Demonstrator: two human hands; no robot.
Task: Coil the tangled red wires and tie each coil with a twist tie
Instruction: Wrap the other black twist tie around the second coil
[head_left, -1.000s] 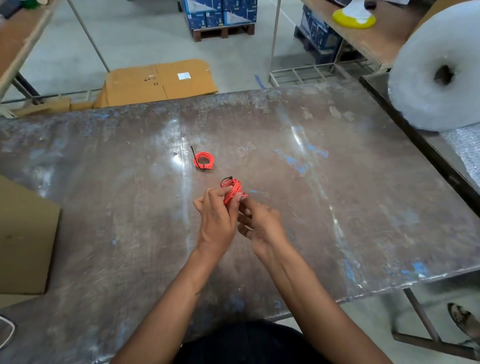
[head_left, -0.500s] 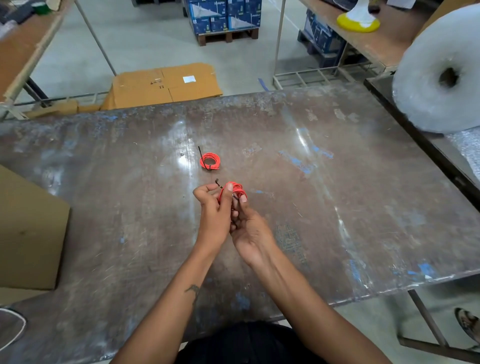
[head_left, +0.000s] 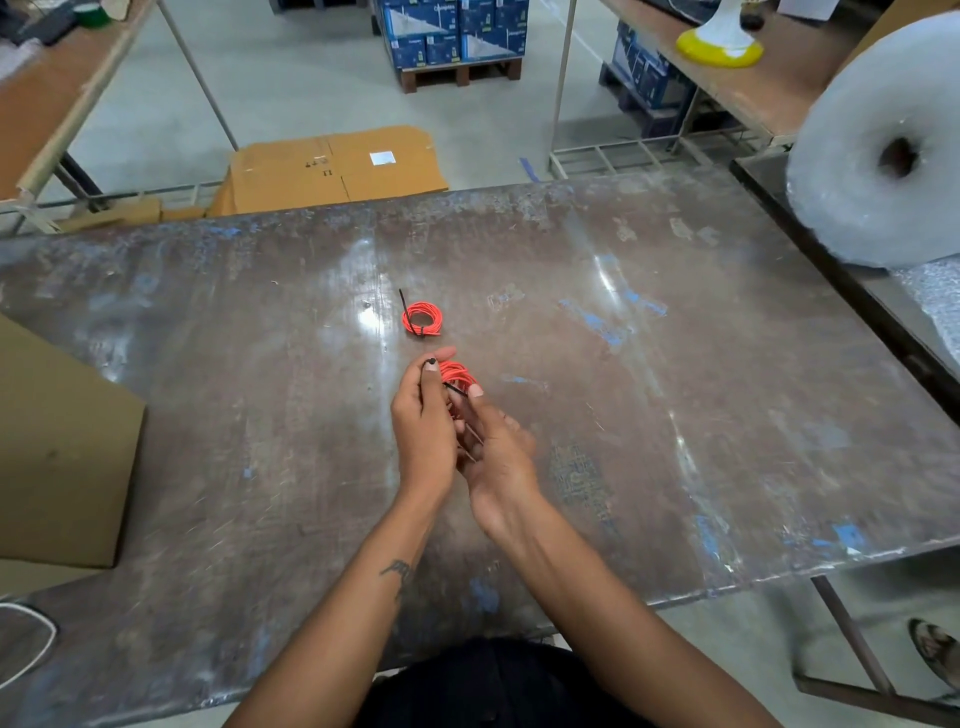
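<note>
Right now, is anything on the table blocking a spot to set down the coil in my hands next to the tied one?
Nothing visible does. The held coil sits in both hands, left hand and right hand, just nearer than the tied coil. The table around the tied coil looks bare.

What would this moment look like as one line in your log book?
step: tying second coil | left hand: pinches black twist tie | right hand: holds red coil | tied coil: on table
</note>
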